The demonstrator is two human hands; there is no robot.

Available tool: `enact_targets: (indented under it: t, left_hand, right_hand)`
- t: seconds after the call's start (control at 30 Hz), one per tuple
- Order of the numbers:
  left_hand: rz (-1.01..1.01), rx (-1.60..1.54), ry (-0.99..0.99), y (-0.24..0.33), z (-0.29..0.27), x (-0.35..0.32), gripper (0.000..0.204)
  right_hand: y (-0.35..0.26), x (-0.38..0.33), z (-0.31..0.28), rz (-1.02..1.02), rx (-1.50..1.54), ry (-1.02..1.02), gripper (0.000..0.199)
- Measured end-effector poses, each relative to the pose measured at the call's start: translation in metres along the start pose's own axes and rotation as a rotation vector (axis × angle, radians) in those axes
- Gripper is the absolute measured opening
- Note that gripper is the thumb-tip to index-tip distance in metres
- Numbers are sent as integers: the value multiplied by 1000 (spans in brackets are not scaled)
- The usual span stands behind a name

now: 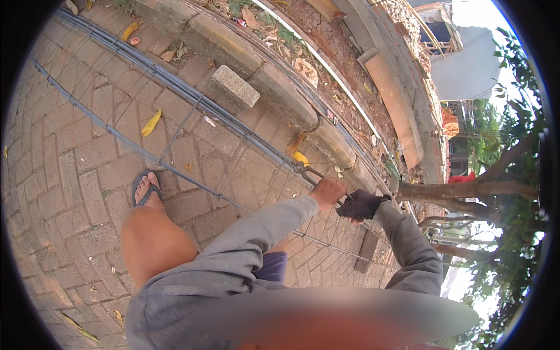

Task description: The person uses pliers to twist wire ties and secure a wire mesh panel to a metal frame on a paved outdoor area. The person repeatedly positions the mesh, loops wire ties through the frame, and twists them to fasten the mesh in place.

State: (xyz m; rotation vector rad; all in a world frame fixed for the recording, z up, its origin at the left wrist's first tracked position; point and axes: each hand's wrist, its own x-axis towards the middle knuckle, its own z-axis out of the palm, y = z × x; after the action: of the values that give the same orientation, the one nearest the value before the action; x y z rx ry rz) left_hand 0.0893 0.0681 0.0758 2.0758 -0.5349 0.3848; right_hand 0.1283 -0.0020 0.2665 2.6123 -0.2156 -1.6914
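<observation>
Steel cage [198, 100]: 1 bare L hand [328, 193] closed on 1 tool [301, 167]; 1 gloved R hand [363, 206] curled, hold unclear.

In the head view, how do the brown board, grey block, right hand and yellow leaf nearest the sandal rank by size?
Brown board, largest.
Grey block and right hand: too alike to rank.
Yellow leaf, smallest.
</observation>
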Motion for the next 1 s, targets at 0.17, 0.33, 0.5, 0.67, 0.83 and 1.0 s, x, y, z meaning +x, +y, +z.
enact_targets:
  t: [0.17, 0.33, 0.5, 0.67, 0.83, 1.0]
  left_hand:
    - [-20, -123, -231, -13, -5, 38, 27]
    - [-186, 6, -56, 10, -12, 23, 50]
    - [-135, 145, 178, 23, -7, -19, 76]
    - [-351, 77, 260, 23, -4, -49, 83]
    - [-412, -46, 364, 25, -6, -63, 81]
    - [-145, -54, 402, 40, -18, -57, 71]
  right_hand:
    - [8, -3, 35, -427, -1262, 943, 38]
    - [11, 28, -3, -69, -751, 396, 40]
    - [-5, 39, -46, 224, -527, -148, 51]
    - [-15, 28, -50, 99, -557, 25, 54]
    - [5, 15, -22, -409, -1006, 616, 58]
    - [27, 29, -14, -579, -1300, 1023, 41]
